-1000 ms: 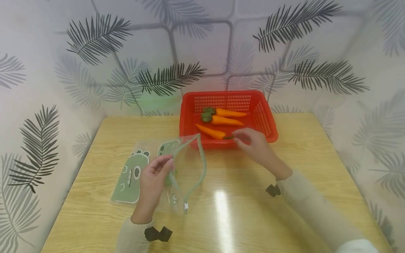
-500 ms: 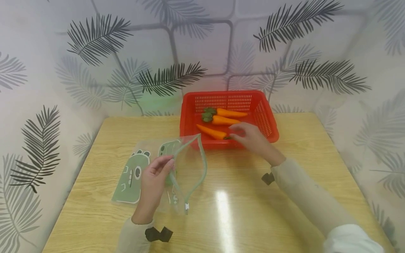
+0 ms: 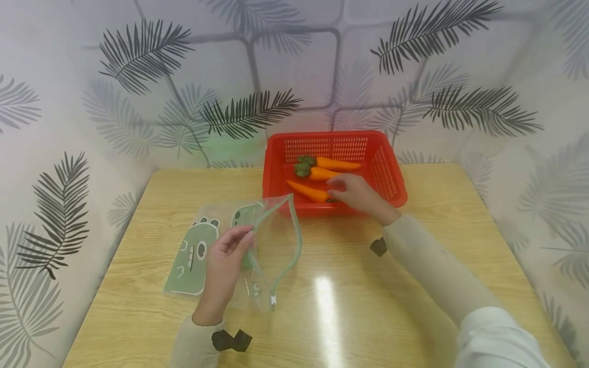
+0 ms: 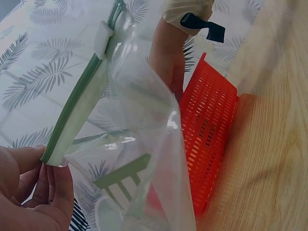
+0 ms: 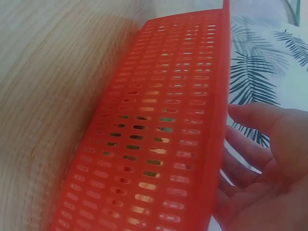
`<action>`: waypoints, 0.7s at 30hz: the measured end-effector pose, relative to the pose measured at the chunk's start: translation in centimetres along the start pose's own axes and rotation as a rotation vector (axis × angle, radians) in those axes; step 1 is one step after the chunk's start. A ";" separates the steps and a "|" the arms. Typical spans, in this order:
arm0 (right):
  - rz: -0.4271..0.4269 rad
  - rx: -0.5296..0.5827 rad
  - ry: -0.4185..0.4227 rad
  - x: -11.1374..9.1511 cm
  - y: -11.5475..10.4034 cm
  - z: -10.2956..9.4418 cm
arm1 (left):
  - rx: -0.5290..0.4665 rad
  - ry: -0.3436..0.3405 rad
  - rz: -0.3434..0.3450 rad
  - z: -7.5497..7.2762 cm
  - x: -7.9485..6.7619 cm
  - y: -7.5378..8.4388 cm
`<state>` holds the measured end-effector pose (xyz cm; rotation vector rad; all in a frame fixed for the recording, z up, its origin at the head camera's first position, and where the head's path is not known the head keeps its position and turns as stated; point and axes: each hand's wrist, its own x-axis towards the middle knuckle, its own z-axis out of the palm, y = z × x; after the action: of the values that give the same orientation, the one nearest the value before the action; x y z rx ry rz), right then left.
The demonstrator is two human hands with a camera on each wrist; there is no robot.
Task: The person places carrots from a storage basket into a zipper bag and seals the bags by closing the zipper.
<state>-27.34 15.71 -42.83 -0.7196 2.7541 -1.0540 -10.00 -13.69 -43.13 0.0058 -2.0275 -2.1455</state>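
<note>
Head view, near side: the left hand [image 3: 224,261] pinches one green edge of a clear bag [image 3: 280,230], and the bag's mouth gapes wide. That hand and bag have hardly moved. Farther off, to the right, sits a red basket [image 3: 306,208]. The right hand [image 3: 358,194] has just slid left over its near rim — now the fingers are by the green top of the nearest carrot [image 3: 306,191]. I cannot tell if they hold it; in the right wrist view, the basket wall hides the fingertips. So the hand has shifted, but that carrot still lies in the basket. Behind it are the middle carrot [image 3: 322,174], its tip now covered by the hand — and the farthest carrot [image 3: 338,164].
</note>
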 end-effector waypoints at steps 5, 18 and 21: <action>0.021 -0.001 -0.043 0.9 0.5 0.6 | -0.001 -0.002 0.007 0.1 0.0 0.1; 0.034 -0.082 -0.114 2.5 1.0 1.6 | -0.001 -0.008 -0.002 0.1 0.1 0.1; 0.054 -0.107 -0.131 2.9 1.0 1.7 | -0.001 -0.010 -0.005 0.1 0.0 0.1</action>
<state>-29.86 13.96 -44.59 -0.6965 2.7172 -0.8230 -10.03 -13.60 -43.02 0.0003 -2.0333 -2.1538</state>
